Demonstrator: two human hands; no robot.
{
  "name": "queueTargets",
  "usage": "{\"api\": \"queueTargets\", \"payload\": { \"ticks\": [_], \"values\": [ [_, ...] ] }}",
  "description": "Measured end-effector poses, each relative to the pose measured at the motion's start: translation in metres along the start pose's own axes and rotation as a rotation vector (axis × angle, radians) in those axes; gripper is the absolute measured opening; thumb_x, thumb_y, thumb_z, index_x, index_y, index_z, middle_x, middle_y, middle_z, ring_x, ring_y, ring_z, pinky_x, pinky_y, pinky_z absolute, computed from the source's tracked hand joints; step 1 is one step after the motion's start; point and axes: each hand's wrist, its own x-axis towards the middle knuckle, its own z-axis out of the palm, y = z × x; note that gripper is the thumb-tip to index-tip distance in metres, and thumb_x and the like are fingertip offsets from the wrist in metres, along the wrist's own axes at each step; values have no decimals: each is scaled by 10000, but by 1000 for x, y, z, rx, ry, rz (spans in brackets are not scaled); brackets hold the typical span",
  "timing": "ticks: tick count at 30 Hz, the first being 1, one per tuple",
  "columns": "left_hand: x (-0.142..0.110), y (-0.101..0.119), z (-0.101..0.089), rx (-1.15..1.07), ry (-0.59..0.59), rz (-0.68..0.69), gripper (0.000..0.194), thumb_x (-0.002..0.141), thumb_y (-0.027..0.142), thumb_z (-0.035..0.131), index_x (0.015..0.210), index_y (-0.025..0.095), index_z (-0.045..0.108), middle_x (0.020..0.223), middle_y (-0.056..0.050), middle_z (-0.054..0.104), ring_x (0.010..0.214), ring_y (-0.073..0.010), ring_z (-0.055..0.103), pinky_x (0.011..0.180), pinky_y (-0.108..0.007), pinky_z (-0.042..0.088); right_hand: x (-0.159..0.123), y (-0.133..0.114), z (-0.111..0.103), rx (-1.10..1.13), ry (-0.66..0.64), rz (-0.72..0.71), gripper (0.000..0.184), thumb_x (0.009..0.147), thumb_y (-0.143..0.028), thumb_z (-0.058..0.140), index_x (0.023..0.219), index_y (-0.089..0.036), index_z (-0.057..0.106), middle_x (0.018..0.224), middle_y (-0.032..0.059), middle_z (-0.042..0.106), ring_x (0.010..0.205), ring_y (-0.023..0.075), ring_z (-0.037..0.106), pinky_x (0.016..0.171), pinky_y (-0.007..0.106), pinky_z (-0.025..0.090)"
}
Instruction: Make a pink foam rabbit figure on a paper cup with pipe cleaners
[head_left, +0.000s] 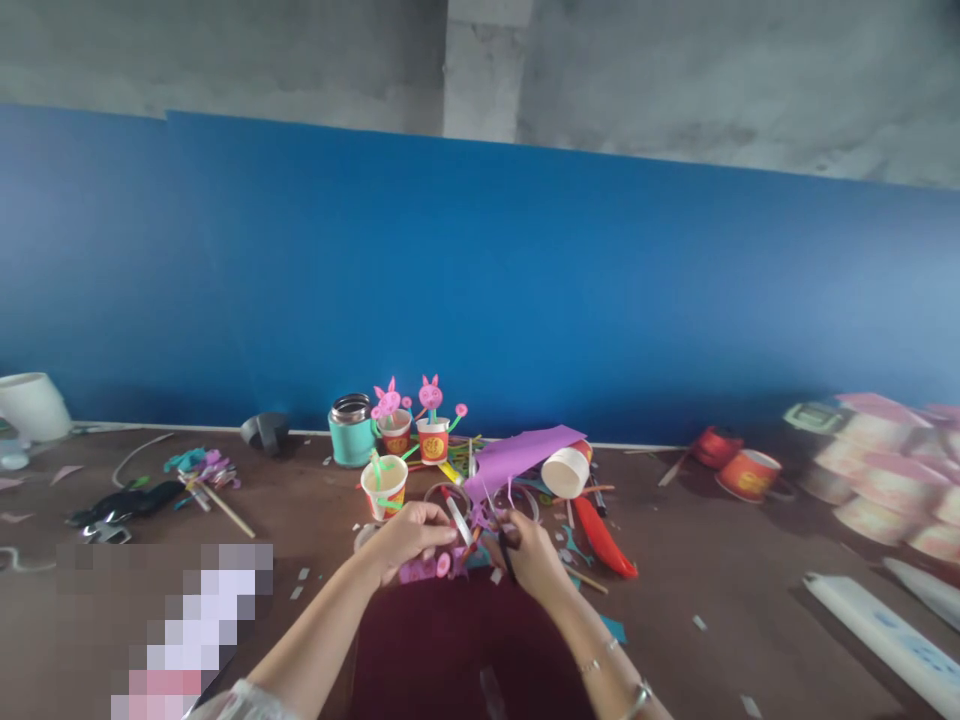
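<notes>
My left hand (pixel 412 538) is closed, its fingertips pinching a narrow white strip (pixel 459 522) that tilts up and away. Fingers of my right hand (pixel 531 552) are wrapped round black-handled scissors (pixel 507 556); their blades are hard to make out among the clutter. Just beyond both hands lies a purple sheet (pixel 517 455), with small purple scraps below it. A paper cup with green strips (pixel 385 487) stands upright beyond my left hand. Behind it are two red cups bearing pink animal-faced figures (pixel 430 393). Pink cut pieces (pixel 427 568) lie under my left hand.
A turquoise flask (pixel 350 432) stands by the blue partition (pixel 480 280). A tipped paper cup (pixel 566 472) and a red pouch-like piece (pixel 606 540) lie to the right. Stacked cups (pixel 885 480) fill the far right. Coloured pipe cleaners (pixel 201 468) and sticks lie left.
</notes>
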Motion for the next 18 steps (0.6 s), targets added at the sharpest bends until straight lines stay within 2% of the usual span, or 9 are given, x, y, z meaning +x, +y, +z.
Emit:
{"api": "queueTargets", "payload": {
  "ticks": [2,5,7,9,12,15,18],
  "values": [
    [-9,-5,0,77,56,-5,183,639,329,642,628,148,620,495,16,583,372,-60,363,402,-197,217,-2,-4,-3,-210,99,-73,183,735,-356,622,680,-194,558,511,-20,575,500,145,528,472,216,314],
    [-23,-17,0,193,167,10,145,640,291,615,587,158,637,485,27,564,385,-78,372,414,-211,230,-6,-11,-6,-435,139,-100,206,774,-349,584,635,-198,599,567,7,617,564,160,553,517,223,325],
    [-30,-23,-3,259,246,42,159,645,275,593,526,172,614,446,38,522,403,-93,385,445,-221,251,-7,-12,-6,-533,146,-100,174,788,-337,577,706,-205,656,633,30,652,621,179,583,556,231,354],
    [-35,-27,-6,317,317,88,202,643,262,582,457,182,570,433,32,504,447,-113,420,495,-235,283,-7,-12,-5,-617,191,-106,172,785,-321,590,860,-213,702,747,58,676,747,210,609,635,245,393],
    [-37,-29,-10,378,400,151,222,644,264,574,437,190,542,457,14,524,508,-145,465,550,-258,311,-6,-8,-3,-726,263,-108,321,765,-320,628,1062,-215,690,910,96,661,937,259,581,772,281,415],
    [-36,-32,-11,425,455,200,223,651,256,575,440,198,535,468,2,525,536,-168,479,572,-274,313,-4,-4,-2,-806,280,-97,376,741,-308,656,1106,-220,682,954,107,634,965,275,560,813,302,414],
    [-33,-38,-10,461,493,233,207,653,227,588,453,203,540,503,-14,541,563,-184,494,591,-284,319,-5,-5,-1,-841,292,-104,326,741,-310,657,1052,-221,699,941,103,631,951,270,564,806,300,413]
  ]
}}
